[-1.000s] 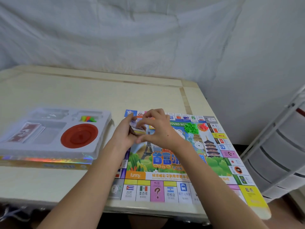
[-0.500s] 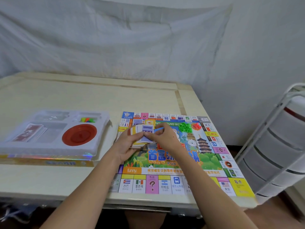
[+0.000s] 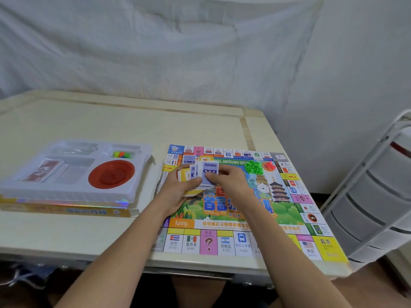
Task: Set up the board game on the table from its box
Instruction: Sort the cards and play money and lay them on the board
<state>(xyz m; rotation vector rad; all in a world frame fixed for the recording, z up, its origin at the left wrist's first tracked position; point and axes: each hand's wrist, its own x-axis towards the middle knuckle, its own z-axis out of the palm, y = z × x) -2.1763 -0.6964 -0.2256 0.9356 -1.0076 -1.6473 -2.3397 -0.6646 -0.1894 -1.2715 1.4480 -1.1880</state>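
Note:
The colourful game board [image 3: 295,221] lies flat on the right part of the table. Above its upper left area my left hand [image 3: 178,192] holds a fanned stack of small cards [image 3: 201,174]. Beside it, my right hand [image 3: 229,181] pinches the front purple card of that fan. A pile of green pieces [image 3: 253,167] and a few red pieces [image 3: 269,166] sit on the board near its far edge. To the left, the white plastic box tray [image 3: 138,174] rests in the yellow box [image 3: 66,210].
The tray holds a red round dish [image 3: 111,177], a stack of play money [image 3: 44,172] and small coloured pawns [image 3: 122,154]. A white drawer cart [image 3: 378,196] stands right of the table. The table [image 3: 124,127] ends close to the board's near edge.
The card stack, held tight between both hands a second ago, is now fanned out. My right hand has slid a purple card up at the front. The camera view tilted down slightly.

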